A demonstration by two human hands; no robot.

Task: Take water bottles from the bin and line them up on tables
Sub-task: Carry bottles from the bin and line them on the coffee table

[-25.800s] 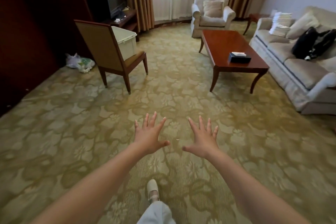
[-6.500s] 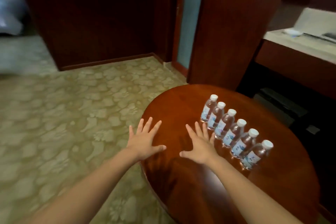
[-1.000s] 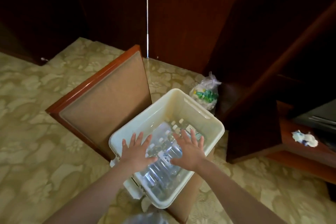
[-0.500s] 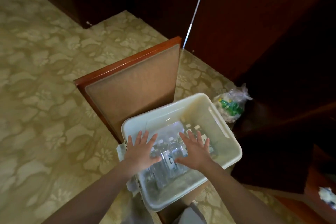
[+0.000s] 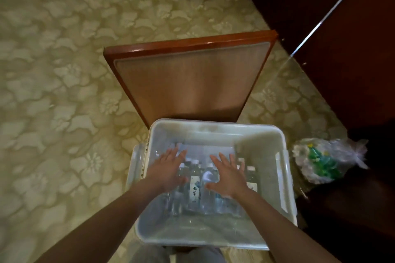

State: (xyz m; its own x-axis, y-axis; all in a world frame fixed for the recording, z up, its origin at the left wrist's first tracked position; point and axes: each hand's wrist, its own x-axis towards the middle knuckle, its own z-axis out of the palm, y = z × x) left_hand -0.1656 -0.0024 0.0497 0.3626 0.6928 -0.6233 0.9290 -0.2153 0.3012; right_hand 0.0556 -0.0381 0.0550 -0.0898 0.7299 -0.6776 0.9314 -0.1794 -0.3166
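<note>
The bottles lie packed side by side in the bin, caps pointing toward the top of the frame, in the lower centre of the picture. One in the middle shows a white label. My left hand and right hand are both inside the bin, palms down over the bottles, fingers straight and spread, holding nothing. I cannot tell whether my palms touch the bottles. The bin is pale plastic with a latch on each side. Right above it stands the chair back, brown with a red wooden frame. A plastic bag lies on the carpet just right of the bin. Dark wood panels fill the upper right.
</note>
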